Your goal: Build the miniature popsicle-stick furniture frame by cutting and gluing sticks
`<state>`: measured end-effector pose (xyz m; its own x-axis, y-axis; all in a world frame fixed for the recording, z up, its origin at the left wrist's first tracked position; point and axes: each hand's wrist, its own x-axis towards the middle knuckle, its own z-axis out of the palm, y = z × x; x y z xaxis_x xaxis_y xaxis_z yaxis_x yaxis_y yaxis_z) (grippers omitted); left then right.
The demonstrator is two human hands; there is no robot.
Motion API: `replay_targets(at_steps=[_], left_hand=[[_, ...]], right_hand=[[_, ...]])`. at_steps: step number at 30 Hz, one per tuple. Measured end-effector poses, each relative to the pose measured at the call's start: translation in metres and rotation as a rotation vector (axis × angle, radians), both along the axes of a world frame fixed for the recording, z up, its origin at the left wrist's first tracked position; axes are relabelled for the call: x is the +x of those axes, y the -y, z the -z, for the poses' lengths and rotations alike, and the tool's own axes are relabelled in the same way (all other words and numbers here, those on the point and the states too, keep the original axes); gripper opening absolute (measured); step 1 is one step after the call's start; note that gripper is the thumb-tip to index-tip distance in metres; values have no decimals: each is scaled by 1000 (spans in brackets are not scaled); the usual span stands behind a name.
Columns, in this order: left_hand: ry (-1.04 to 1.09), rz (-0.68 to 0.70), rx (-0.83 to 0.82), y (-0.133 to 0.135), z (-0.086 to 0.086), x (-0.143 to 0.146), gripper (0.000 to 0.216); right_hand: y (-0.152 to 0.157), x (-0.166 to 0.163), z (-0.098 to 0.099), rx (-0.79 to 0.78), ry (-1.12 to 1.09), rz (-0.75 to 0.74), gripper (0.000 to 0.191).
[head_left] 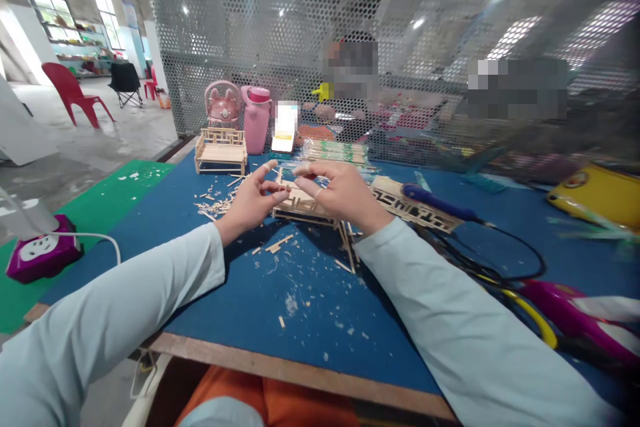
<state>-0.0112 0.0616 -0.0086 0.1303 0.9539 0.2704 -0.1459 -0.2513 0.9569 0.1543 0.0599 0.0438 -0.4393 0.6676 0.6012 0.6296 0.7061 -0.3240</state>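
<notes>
A small wooden stick model, like miniature furniture, stands on the blue tabletop between my hands. My left hand is at its left side, thumb and a fingertip brought together in a pinch and the index finger raised. Whatever may be in that pinch is too small to name. Over the model's right side, my right hand curves inward with thumb and fingertips close together, and I cannot make out what is between them. Loose stick pieces lie left of my left hand. A finished-looking miniature wooden bench stands behind them.
Right of the model lie a latticed wooden piece and a blue-handled corded tool. A pink bottle, a lit phone and bundled sticks stand or lie before the perforated metal screen. Purple power strip at left.
</notes>
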Motion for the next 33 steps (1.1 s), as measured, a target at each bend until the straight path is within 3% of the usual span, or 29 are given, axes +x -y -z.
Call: replay_targets(at_steps=[6, 9, 12, 14, 17, 19, 22, 26, 27, 30, 33], left_hand=[[-106, -1, 110, -3, 5, -5, 69], [-164, -204, 280, 6, 3, -11, 55], [-104, -419, 421, 29, -5, -12, 26], [-114, -340, 410, 49, -11, -6, 21], [-216, 49, 297, 75, -15, 5, 27], [-242, 167, 236, 84, -15, 10, 25], [-274, 236, 156, 85, -12, 12, 24], [-283, 297, 49, 81, -7, 12, 25], [-279, 304, 32, 81, -6, 13, 25], [-261, 322, 27, 81, -3, 14, 24], [-241, 346, 52, 81, -1, 14, 22]], right_hand=[[2, -9, 5, 38, 94, -83, 13], [9, -7, -5, 17, -89, -48, 10], [22, -2, -19, -125, -261, -53, 10], [34, 0, -24, -231, -271, -122, 12], [54, 0, -22, -261, -188, -158, 14], [69, 2, -18, -247, -130, -125, 15], [92, 21, -13, -295, -39, 14, 17], [119, 71, 1, -376, 335, 546, 32], [125, 83, 7, -401, 446, 608, 32], [137, 101, 27, -481, 583, 534, 23], [144, 98, 42, -460, 547, 639, 25]])
